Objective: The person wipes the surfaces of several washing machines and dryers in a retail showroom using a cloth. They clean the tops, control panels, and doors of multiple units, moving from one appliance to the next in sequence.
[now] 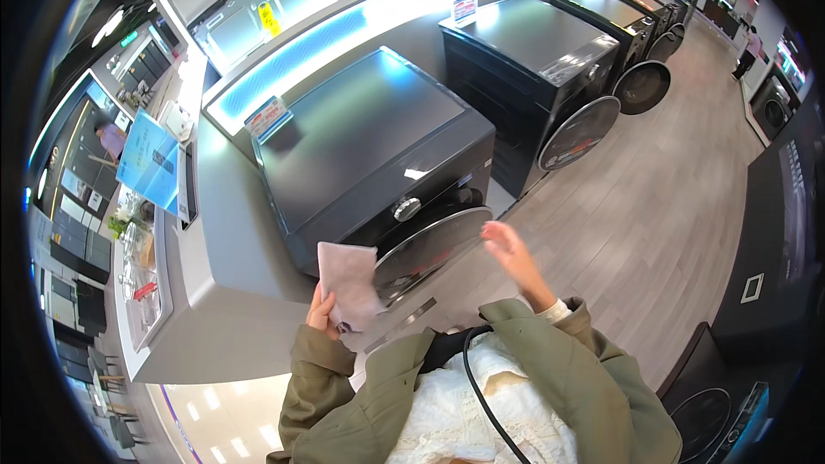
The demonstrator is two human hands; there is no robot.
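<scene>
A folded pale pink cloth (348, 279) is gripped by my left hand (322, 311) at its lower left edge, held in front of a dark grey front-loading washing machine (369, 142). That machine's round door (434, 245) stands ajar, partly hidden behind the cloth. My right hand (514, 259) is raised beside the door's right edge, fingers stretched out and holding nothing. Whether it touches the door I cannot tell. A silver control knob (406, 209) sits on the machine's front, above the door.
More dark machines (537, 39) line the display to the right, several with round doors (580, 133) swung out over the wood-look floor (640, 198). A price card (268, 119) stands on the nearest machine's top. Two people are far off, one at left (110, 139), another at right (751, 51).
</scene>
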